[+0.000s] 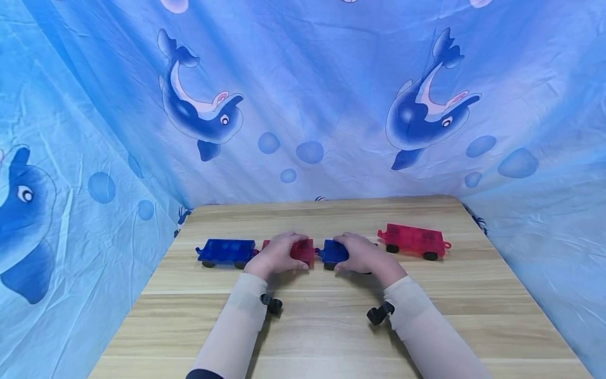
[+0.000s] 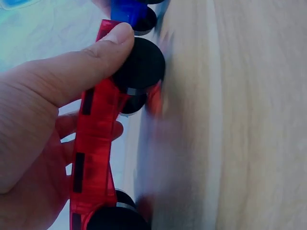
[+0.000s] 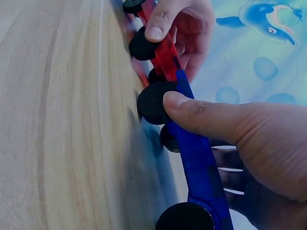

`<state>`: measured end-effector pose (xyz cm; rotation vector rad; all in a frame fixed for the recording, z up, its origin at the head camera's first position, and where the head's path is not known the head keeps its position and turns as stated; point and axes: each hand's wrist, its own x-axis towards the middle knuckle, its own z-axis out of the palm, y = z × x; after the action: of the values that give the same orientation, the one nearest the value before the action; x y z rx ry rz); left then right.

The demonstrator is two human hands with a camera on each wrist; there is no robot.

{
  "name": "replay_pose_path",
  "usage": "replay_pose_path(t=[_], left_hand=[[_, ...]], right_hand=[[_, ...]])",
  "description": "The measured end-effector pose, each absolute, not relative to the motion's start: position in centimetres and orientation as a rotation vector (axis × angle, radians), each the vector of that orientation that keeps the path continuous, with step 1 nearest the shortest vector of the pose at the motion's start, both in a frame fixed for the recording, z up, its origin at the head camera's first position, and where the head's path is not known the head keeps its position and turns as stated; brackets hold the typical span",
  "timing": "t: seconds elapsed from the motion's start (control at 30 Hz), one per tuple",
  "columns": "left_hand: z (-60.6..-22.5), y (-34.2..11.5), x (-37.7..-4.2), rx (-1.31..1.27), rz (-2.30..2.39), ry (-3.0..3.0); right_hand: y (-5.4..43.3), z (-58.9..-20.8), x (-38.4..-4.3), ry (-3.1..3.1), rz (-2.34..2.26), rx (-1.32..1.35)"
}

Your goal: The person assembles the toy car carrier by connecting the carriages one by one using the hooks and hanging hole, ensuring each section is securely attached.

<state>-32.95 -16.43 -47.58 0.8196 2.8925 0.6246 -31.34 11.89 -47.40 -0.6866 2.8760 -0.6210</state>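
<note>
My left hand [image 1: 276, 255] grips a red wheeled toy car [image 1: 303, 251], thumb on the near side by a black wheel [image 2: 140, 64] and fingers on the far side. To its right my right hand [image 1: 364, 255] holds a blue wheeled toy car [image 1: 331, 251] the same way, thumb [image 3: 180, 103] at its front wheel. The two held cars meet end to end between my hands, small hook and loop ends lined up. Left of the red car, a second blue car [image 1: 227, 250] joins its far end, partly behind my left hand. Wheels of both held cars sit close over the table.
A second red car [image 1: 416, 239] stands apart at the right, slightly farther back, with a hook at its left end and a loop at its right. The wood-grain table [image 1: 322, 326] ends at a blue dolphin-print curtain [image 1: 312, 105] behind and at both sides.
</note>
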Motion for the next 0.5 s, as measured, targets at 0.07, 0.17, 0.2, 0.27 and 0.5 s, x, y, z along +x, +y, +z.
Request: replay_pose_path(t=[0.07, 0.17, 0.2, 0.27, 0.5], left_hand=[[-47.6, -16.5, -33.0, 0.813, 0.638, 2.886], [-47.7, -16.7, -33.1, 0.795, 0.666, 2.872], [-47.8, -16.8, -33.1, 0.786, 0.671, 2.869], [-47.8, -17.0, -33.1, 0.769, 0.69, 2.861], [-47.6, -18.0, -33.2, 0.699, 0.733, 2.864]], right_hand=[[12.0, -47.5, -31.4, 2.879, -0.643, -0.679], [12.0, -47.6, -31.4, 2.9, -0.671, -0.664], [12.1, -47.7, -31.4, 2.91, -0.676, -0.662], [12.0, -47.7, -31.4, 2.931, -0.667, -0.658], [12.1, -47.6, -31.5, 2.973, -0.676, -0.641]])
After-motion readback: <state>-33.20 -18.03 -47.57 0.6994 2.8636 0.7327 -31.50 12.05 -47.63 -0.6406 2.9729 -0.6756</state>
